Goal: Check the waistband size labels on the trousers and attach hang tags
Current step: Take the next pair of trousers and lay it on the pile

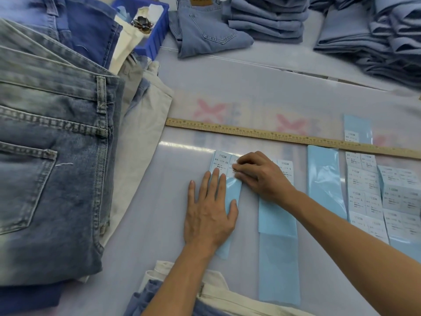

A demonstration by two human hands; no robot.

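A pale blue label strip [233, 190] with printed size labels marked 1103# lies on the table in the middle of the head view. My left hand [208, 210] rests flat on it, fingers straight, pressing it down. My right hand [259, 174] reaches over from the right, and its fingertips pinch a label at the top of that strip. A second strip [276, 215] lies partly under my right wrist. A stack of washed blue jeans [52, 156] sits at the left, back pocket up. Folded trousers [182, 293] lie at the near edge.
A wooden ruler [284, 135] runs across the table beyond my hands. More label sheets [378, 201] lie at the right. A blue plastic bin [152, 30] stands at the back left. Light blue folded jeans [205, 30] and folded stacks [376, 37] fill the back.
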